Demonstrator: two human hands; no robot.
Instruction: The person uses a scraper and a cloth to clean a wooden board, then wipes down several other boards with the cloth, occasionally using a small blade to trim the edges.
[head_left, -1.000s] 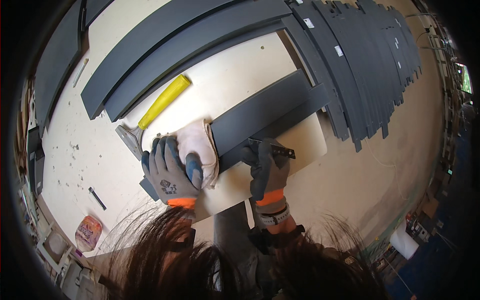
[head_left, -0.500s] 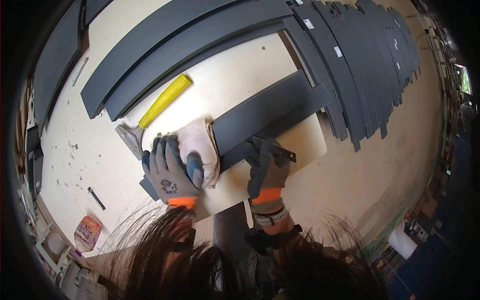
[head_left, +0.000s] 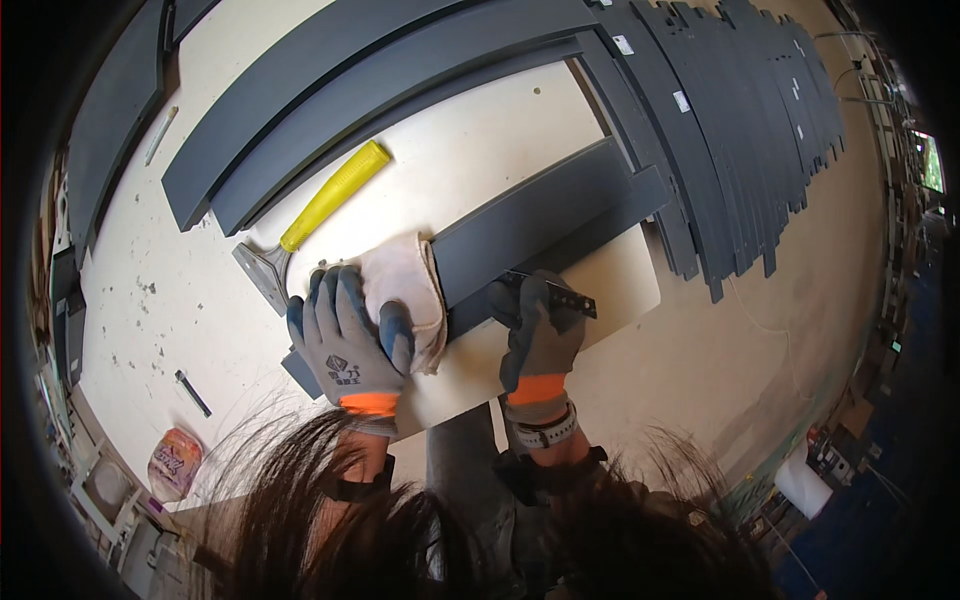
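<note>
A dark grey board lies slantwise in front of me. My left hand, in a grey-and-blue glove with an orange cuff, presses a folded white cloth onto the board's left end, its thumb over the cloth. My right hand, gloved alike, is closed around a black utility knife. A thin blade tip points left, close to the board's near edge; I cannot tell whether it touches. Beyond my left hand lies a scraper with a yellow handle and a grey metal head.
Long dark grey boards lie across the far side, and many more boards with white labels spread at the far right. On the pale table at left are a short dark tool and a pink-orange packet. More dark panels stand far left.
The view has shifted slightly. My right hand with the knife has moved a little along the board's near edge and turned somewhat; the left hand keeps its place on the cloth.
</note>
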